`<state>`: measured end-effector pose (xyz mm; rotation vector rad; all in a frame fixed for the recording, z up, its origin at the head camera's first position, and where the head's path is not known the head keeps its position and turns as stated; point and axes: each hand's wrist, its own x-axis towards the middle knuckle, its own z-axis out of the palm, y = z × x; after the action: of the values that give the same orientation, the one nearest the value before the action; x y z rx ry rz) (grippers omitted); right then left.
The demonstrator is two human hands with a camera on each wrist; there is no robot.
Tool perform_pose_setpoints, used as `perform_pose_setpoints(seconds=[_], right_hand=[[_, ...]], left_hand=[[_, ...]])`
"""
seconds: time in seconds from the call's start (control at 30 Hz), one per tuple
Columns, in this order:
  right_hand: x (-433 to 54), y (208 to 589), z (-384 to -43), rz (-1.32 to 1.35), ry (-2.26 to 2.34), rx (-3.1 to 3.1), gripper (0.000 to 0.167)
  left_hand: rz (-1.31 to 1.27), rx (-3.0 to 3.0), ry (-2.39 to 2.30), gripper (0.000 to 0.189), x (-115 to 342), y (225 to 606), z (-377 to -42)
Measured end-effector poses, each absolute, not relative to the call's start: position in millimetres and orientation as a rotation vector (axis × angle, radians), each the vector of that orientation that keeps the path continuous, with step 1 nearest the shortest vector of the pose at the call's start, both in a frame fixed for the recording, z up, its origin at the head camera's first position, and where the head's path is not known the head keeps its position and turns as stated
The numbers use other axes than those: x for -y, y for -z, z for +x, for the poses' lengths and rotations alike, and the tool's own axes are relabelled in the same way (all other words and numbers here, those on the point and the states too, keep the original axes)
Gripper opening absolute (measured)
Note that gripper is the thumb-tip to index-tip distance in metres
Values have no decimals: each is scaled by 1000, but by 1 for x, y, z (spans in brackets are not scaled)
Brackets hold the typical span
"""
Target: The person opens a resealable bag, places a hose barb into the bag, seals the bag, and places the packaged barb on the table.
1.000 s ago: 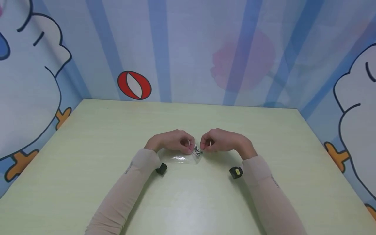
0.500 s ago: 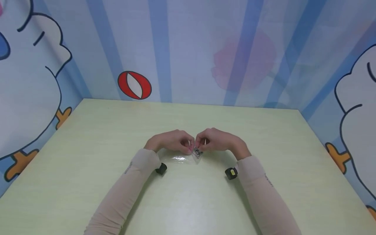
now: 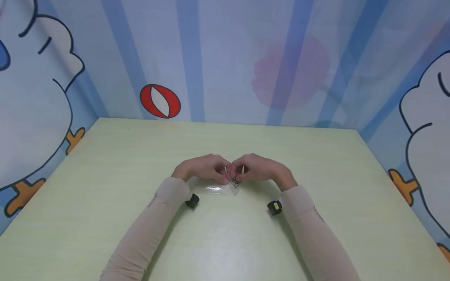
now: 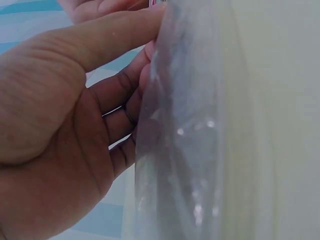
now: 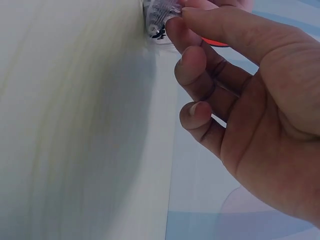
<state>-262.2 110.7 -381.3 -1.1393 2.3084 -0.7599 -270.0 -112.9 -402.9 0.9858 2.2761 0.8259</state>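
A clear plastic bag (image 3: 215, 189) with small dark and silvery pieces (image 3: 235, 182) at its right end is at the middle of the table. My left hand (image 3: 207, 167) pinches the bag's upper edge between thumb and forefinger; the clear film (image 4: 187, 130) hangs beside its palm in the left wrist view. Right up against it, my right hand (image 3: 258, 168) pinches the bag next to the pieces. In the right wrist view its thumb and forefinger meet at the crinkled film (image 5: 159, 17), while the other fingers (image 5: 192, 65) stay loosely curled.
The pale yellow-green table (image 3: 225, 242) ends at a blue striped backdrop (image 3: 225, 58) printed with cartoon figures and a red ball (image 3: 160, 100). Black wrist cameras (image 3: 275, 207) hang under both sleeves.
My right hand has moved left to the left hand and now pinches the bag near the pieces. The left hand keeps its pinch in about the same place.
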Motion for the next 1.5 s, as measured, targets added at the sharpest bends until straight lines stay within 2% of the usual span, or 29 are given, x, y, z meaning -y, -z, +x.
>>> perform_pose_setpoints(seconds=[0.37, 0.87, 1.17, 1.5], right_hand=[[-120, 375, -264, -1143, 744, -2374, 13], [-130, 362, -262, -950, 708, -2433, 14], [-133, 367, -261, -826, 670, -2385, 15], [-126, 371, -263, -905, 637, -2399, 9]], left_hand=[[1043, -2288, -802, 5, 110, 404, -273], [1032, -2407, -824, 6, 107, 403, -273], [972, -2467, -919, 5, 104, 403, -273], [886, -2521, -1013, 3, 106, 401, -274]])
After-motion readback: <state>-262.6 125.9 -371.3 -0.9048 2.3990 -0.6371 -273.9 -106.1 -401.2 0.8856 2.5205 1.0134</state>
